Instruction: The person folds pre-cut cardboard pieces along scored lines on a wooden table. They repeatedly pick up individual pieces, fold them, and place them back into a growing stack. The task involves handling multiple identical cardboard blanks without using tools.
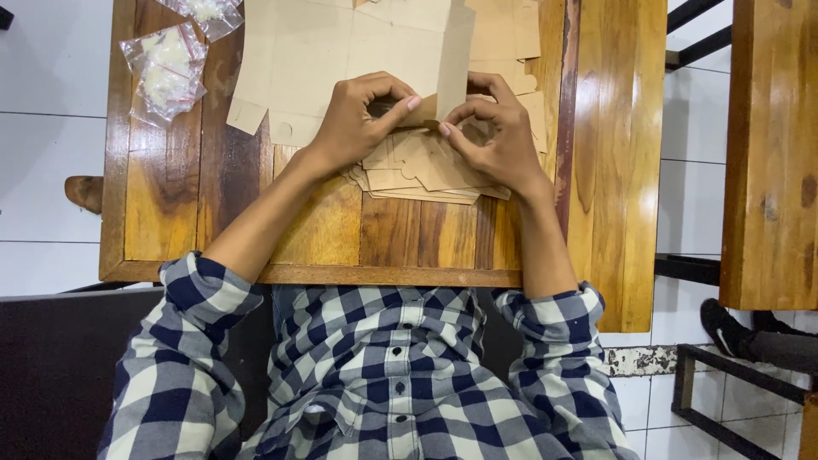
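"Two hands on one wooden surface (383, 234), what's the biggest thing on it?"

"Flat brown cardboard box blanks (341, 51) spread over the far half, then a smaller stack of cut blanks (426, 175) nearer the body. Both hands pinch one folded flap (423, 112): left hand (354, 123) fingers closed on it, right hand (503, 136) fingers curled tight on it too."

"Anything small?"

"Clear plastic bags (166, 72) at the far-left corner."
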